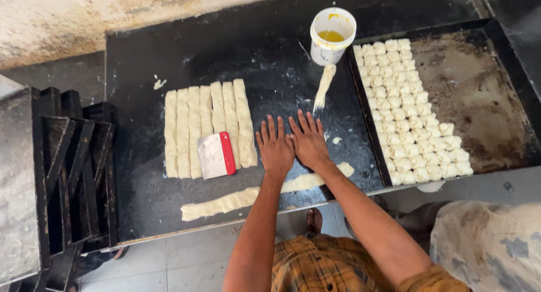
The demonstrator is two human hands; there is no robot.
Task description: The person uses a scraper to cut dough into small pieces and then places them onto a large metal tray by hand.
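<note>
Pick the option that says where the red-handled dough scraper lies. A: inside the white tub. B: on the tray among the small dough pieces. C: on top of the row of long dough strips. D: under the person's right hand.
C: the dough scraper rests across the lower ends of the long dough strips, left of both flat, empty hands.

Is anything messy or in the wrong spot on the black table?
A little. A red-edged scraper lies tilted on top of the neat dough strips. One short dough strip lies alone, askew, below the white cup. Small dough bits sit loose above the strips. The dough pieces in the tray look tidy.
</note>
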